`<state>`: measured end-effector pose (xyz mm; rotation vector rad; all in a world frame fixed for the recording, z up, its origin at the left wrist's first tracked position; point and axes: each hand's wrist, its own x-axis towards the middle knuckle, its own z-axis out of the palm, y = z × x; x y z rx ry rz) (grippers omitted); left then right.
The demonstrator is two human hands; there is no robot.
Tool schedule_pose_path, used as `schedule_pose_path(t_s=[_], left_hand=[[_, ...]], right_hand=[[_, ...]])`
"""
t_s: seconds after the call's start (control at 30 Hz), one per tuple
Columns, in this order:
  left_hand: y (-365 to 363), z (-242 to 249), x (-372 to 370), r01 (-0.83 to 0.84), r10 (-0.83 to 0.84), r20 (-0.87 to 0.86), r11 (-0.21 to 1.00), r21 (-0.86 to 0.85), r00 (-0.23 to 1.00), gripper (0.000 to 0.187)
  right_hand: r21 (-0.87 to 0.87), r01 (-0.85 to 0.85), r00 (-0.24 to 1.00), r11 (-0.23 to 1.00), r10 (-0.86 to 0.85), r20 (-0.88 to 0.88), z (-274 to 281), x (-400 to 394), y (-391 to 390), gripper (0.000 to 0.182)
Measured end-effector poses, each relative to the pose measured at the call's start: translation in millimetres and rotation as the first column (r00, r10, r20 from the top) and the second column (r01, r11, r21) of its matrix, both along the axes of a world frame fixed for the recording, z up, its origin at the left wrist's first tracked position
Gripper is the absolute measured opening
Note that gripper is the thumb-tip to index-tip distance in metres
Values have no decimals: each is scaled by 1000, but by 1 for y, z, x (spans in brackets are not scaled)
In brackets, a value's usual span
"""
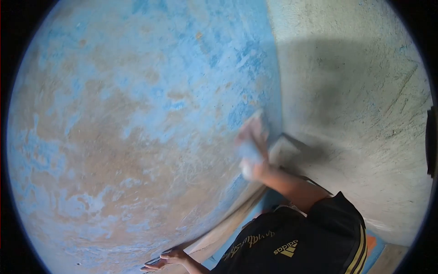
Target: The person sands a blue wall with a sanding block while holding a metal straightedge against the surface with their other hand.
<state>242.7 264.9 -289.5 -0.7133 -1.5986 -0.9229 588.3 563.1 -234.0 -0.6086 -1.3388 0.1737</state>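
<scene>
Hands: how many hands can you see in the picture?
2. The right hand, blurred, is up against the patchy blue wall near the corner. The left hand lies flat at the bottom edge of the picture, by the wall's base. No others show.

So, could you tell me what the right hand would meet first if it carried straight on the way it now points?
The right hand, blurred in motion, points up along the blue wall toward the inner corner; it would likely meet the grey adjoining wall first, though depth is unclear.

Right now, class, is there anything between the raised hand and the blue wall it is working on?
Nothing visible blocks it. The right hand, blurred, is pressed against the wall near the corner; whether it holds something pale cannot be told. The left hand rests low on the wall's bottom edge.
</scene>
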Motion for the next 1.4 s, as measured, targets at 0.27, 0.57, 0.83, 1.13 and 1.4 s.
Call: schedule_pose_path(t_s=[0.27,0.57,0.83,1.13,1.4], left_hand=[[4,2,2,4,-5,-24,1000,-20,1000,75],[0,4,3,-10,9,-41,999,-39,999,75],[-6,15,9,25,-28,-48,998,-65,998,75],[-35,41,9,121,-119,25,981,-151,993,75],[-146,40,-69,-80,121,363,989,-125,924,80]], right_hand=[[-83,-231,971,969,225,-75,-14,10,1,40],[-163,34,989,986,-57,-140,-42,-10,18,41],[-236,-179,949,955,104,-299,-75,-49,15,47],[219,-1,956,976,-63,286,-37,-93,-84,61],[255,123,950,959,-188,248,15,-123,-104,47]])
